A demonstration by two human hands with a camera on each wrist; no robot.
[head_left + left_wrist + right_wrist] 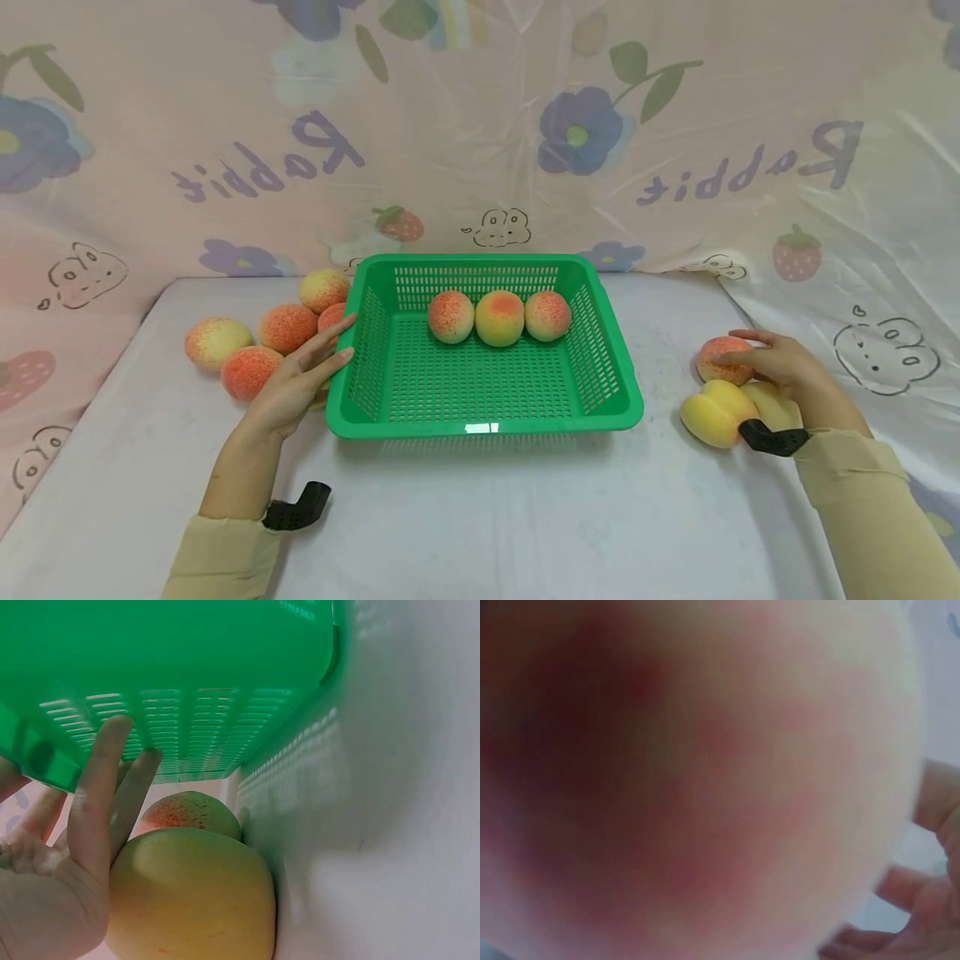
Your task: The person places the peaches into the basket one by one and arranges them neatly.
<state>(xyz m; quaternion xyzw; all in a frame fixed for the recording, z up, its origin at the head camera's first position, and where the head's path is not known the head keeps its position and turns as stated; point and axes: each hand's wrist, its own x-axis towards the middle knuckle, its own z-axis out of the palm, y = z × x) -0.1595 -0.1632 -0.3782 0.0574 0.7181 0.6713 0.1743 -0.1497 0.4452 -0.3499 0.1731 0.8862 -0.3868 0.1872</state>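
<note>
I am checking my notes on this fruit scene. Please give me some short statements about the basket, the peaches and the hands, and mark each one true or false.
1. The green basket holds three peaches in a row. True.
2. The left hand lies with straight fingers against the basket's side. True.
3. The right hand is inside the basket. False: it rests on a peach on the table, right of the basket.
4. No fruit lies left of the basket. False: several peaches lie there.
</note>
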